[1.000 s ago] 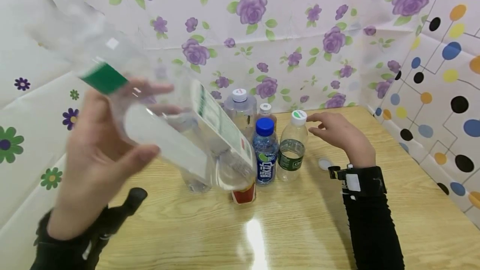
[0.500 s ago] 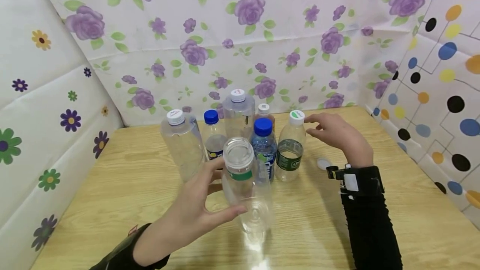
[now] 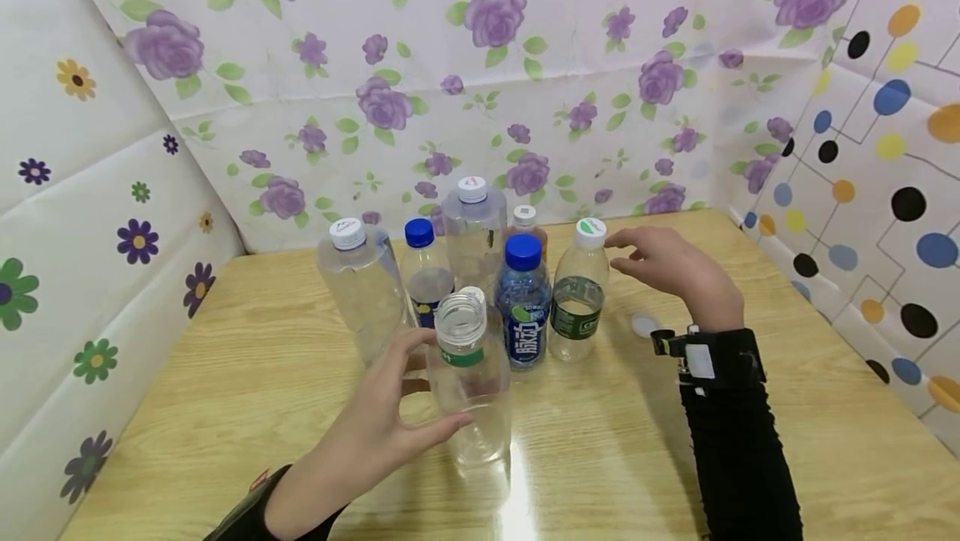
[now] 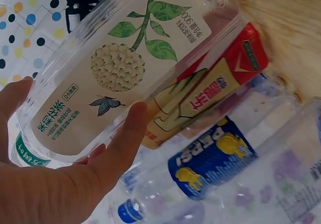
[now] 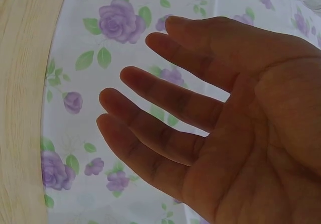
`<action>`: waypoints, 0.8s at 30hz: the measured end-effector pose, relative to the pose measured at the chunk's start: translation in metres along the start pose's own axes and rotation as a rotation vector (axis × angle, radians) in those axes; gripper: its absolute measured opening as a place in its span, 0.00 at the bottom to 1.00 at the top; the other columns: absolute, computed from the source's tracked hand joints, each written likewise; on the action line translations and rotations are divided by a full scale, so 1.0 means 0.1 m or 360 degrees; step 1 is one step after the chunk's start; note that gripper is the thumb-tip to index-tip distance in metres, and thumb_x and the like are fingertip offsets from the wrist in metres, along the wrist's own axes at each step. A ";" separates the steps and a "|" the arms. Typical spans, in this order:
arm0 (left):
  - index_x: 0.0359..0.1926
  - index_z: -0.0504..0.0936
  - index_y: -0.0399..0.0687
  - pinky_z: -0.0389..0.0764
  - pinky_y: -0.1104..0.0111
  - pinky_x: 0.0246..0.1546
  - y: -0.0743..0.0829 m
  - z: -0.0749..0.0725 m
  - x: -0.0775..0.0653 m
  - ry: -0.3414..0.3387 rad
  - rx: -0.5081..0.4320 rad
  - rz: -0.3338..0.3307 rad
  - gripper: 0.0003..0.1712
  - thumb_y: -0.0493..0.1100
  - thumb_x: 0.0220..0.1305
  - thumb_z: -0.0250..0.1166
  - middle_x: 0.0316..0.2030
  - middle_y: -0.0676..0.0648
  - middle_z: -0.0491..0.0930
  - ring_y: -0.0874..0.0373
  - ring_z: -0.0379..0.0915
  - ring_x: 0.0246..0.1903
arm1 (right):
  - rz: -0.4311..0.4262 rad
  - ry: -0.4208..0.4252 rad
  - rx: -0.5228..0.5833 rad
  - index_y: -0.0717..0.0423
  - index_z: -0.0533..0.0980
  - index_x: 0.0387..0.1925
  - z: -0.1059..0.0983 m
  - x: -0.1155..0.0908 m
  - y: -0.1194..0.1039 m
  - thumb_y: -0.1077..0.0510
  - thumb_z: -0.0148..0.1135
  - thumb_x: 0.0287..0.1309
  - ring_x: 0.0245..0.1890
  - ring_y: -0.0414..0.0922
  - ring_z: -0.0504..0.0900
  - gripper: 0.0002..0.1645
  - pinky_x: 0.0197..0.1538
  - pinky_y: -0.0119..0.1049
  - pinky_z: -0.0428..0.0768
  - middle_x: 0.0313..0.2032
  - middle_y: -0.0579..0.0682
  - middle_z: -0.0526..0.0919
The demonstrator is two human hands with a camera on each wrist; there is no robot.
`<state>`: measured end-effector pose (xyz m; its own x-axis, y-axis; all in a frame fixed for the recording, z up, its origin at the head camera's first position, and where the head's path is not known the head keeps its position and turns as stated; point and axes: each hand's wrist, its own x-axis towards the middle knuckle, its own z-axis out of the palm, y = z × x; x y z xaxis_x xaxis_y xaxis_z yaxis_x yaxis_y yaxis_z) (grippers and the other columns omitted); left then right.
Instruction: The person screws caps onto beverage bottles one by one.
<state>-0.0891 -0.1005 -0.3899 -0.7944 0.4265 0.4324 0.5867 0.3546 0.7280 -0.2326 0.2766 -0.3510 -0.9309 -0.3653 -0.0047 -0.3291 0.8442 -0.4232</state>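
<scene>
My left hand grips a clear plastic bottle at its side, thumb in front and fingers round the back. The bottle stands upright, its mouth uncapped, with a green band below the neck. In the left wrist view a flower and a butterfly mark the label of this bottle. The right hand holds nothing; its fingertips are close beside the white-capped bottle with a dark green label. Seen from the right wrist, the fingers are extended and a little spread.
Behind the held bottle stand a tall clear bottle, a blue-capped Pepsi bottle, another tall clear one and a blue-capped blue bottle. A red-and-yellow package shows close by. A white cap lies on the table.
The left hand has swung the clear bottle down from the upper left, turned it mouth up and shifted it slightly left. The right hand has stayed in place.
</scene>
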 end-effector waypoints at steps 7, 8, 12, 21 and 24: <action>0.67 0.64 0.48 0.87 0.67 0.48 -0.13 -0.10 -0.08 0.0080 0.0071 -0.0076 0.46 0.42 0.52 0.82 0.61 0.47 0.70 0.51 0.77 0.53 | 0.0002 -0.0110 -0.0034 0.66 0.72 0.66 0.03 -0.01 0.00 0.60 0.61 0.71 0.57 0.67 0.78 0.26 0.55 0.59 0.81 0.61 0.70 0.76; 0.66 0.65 0.48 0.87 0.66 0.48 -0.14 -0.11 -0.08 0.0094 0.0084 -0.0081 0.45 0.42 0.52 0.82 0.60 0.47 0.70 0.50 0.78 0.53 | 0.0016 -0.0146 -0.0031 0.66 0.71 0.66 0.04 -0.02 0.01 0.60 0.62 0.70 0.58 0.68 0.77 0.27 0.55 0.59 0.81 0.61 0.71 0.75; 0.65 0.65 0.48 0.87 0.66 0.47 -0.19 -0.15 -0.07 0.0130 0.0138 -0.0087 0.44 0.42 0.52 0.81 0.58 0.46 0.72 0.51 0.79 0.51 | 0.0062 -0.0270 -0.0008 0.67 0.70 0.67 0.09 -0.02 0.05 0.60 0.66 0.67 0.58 0.70 0.76 0.31 0.57 0.61 0.79 0.63 0.73 0.72; 0.64 0.65 0.40 0.87 0.68 0.46 -0.25 -0.20 -0.06 0.0167 0.0148 -0.0169 0.45 0.38 0.50 0.82 0.56 0.41 0.73 0.49 0.81 0.48 | 0.0439 -0.0545 0.0073 0.64 0.66 0.70 0.27 -0.02 0.19 0.60 0.70 0.62 0.63 0.70 0.70 0.38 0.55 0.61 0.80 0.68 0.74 0.65; 0.64 0.65 0.39 0.87 0.68 0.46 -0.27 -0.20 -0.05 0.0169 0.0134 -0.0196 0.45 0.38 0.51 0.82 0.56 0.40 0.72 0.48 0.80 0.48 | 0.0489 -0.0573 0.0042 0.64 0.67 0.67 0.35 -0.01 0.24 0.61 0.70 0.60 0.57 0.66 0.75 0.36 0.49 0.55 0.83 0.67 0.72 0.67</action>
<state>-0.1036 -0.1288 -0.4013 -0.8707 0.2866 0.3997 0.4913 0.4689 0.7340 -0.2337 0.2834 -0.3927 -0.8687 -0.2170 -0.4452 -0.0386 0.9258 -0.3759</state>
